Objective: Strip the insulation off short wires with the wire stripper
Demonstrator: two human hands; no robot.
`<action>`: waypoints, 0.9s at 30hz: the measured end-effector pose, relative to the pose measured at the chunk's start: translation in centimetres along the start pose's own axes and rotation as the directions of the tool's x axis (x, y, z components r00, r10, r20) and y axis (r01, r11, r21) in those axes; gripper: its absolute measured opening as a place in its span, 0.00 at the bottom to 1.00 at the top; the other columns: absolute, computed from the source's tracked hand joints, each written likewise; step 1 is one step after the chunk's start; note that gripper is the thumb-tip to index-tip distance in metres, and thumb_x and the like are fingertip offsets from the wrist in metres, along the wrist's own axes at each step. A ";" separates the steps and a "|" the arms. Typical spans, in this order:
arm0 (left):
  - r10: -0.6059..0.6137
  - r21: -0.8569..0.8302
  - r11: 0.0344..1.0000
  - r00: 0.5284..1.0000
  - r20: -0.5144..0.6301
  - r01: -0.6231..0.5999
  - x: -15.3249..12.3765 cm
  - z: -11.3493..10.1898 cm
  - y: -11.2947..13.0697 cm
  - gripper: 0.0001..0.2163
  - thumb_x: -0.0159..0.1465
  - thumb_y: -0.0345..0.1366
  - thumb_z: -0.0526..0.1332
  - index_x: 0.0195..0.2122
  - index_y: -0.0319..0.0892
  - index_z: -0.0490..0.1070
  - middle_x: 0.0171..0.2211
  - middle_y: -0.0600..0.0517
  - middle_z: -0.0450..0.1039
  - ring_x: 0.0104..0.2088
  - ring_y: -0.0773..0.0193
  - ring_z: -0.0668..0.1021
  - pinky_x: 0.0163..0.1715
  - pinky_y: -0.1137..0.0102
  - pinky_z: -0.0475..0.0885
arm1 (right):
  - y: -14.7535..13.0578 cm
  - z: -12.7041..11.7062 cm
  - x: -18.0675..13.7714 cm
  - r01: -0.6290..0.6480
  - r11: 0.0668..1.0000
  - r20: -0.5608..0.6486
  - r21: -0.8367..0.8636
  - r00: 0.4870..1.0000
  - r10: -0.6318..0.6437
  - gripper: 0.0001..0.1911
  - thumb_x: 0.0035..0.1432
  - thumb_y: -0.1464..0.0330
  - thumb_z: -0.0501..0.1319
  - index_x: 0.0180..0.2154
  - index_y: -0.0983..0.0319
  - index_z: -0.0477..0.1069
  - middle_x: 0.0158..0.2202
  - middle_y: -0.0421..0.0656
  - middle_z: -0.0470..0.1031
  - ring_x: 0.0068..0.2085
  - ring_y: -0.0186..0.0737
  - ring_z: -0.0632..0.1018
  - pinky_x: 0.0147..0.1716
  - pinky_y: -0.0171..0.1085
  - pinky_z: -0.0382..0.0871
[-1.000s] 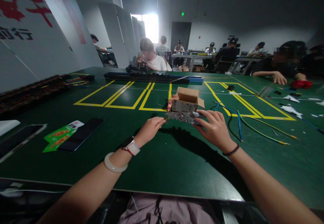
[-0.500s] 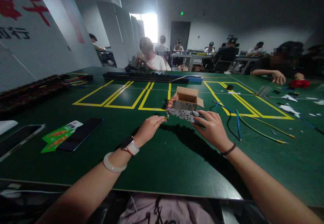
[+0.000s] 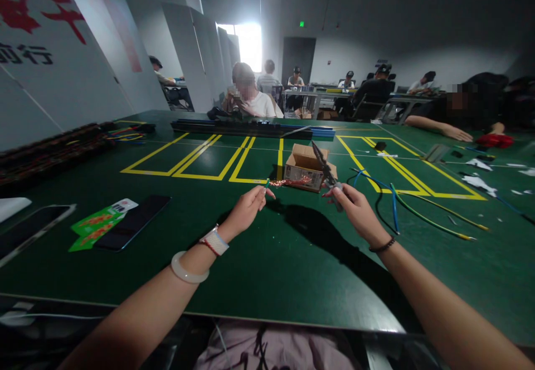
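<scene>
My left hand (image 3: pixel 249 208) is closed, with a small piece of green wire (image 3: pixel 267 183) pinched upright between its fingertips. Fine copper strands (image 3: pixel 290 182) fan out to the right of those fingertips, in front of the small cardboard box (image 3: pixel 304 178); whether they are joined to the wire piece I cannot tell. My right hand (image 3: pixel 350 205) grips grey wire strippers (image 3: pixel 324 164) by the handles, jaws pointing up and to the left before the box's right side. The strippers are apart from the wire piece. Inside the box, the contents are hidden.
Blue and green-yellow wires (image 3: pixel 422 208) lie to the right. A phone (image 3: pixel 136 222) and a green packet (image 3: pixel 94 226) are at left. Black and blue strips (image 3: pixel 251 129) lie across the far side of the green table (image 3: pixel 251 286). A co-worker's arm (image 3: pixel 438 128) rests at far right.
The strippers have left the wire end and swung from pointing left to pointing upward. The copper strands now stretch rightward instead of standing up. My left wrist has turned.
</scene>
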State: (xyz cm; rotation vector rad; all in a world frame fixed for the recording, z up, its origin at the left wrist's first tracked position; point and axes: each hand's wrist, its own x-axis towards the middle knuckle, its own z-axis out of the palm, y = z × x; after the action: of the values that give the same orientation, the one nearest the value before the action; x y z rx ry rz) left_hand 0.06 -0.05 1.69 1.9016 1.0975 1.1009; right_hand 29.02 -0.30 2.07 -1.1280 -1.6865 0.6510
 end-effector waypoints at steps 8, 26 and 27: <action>-0.039 -0.053 0.998 0.998 0.042 0.041 0.2 -0.1 -0.5 0.13 0.69 0.43 0.50 0.39 0.40 0.68 0.23 0.57 0.59 0.24 0.67 0.66 0.27 0.72 0.61 | -0.3 -0.3 -0.1 0.052 0.979 0.003 -0.198 0.999 -0.052 0.16 0.58 0.55 0.60 0.30 0.61 0.74 0.33 0.44 0.77 0.32 0.40 0.75 0.30 0.37 0.68; 0.175 0.370 0.907 0.980 0.096 -0.199 0.3 -0.5 -1.2 0.10 0.70 0.36 0.49 0.42 0.42 0.70 0.42 0.48 0.72 0.45 0.59 0.74 0.47 0.64 0.69 | 0.8 -1.9 0.4 0.585 0.495 0.278 -0.642 0.780 -0.561 0.16 0.50 0.70 0.63 0.43 0.60 0.71 0.57 0.51 0.68 0.59 0.51 0.68 0.60 0.56 0.59; 0.170 0.377 0.904 0.978 0.122 -0.204 0.3 -0.5 -0.9 0.11 0.71 0.36 0.49 0.39 0.41 0.69 0.40 0.49 0.72 0.44 0.59 0.74 0.46 0.64 0.68 | 0.8 -2.0 0.5 0.585 0.489 0.284 -0.647 0.780 -0.557 0.16 0.50 0.70 0.63 0.43 0.60 0.71 0.57 0.50 0.69 0.58 0.51 0.68 0.61 0.56 0.58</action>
State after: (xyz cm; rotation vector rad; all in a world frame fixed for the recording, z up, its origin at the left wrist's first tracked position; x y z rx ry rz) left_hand -0.63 0.67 1.19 2.3862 1.1678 0.9397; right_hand 31.10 0.30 2.36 -0.9222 -2.2686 -0.4883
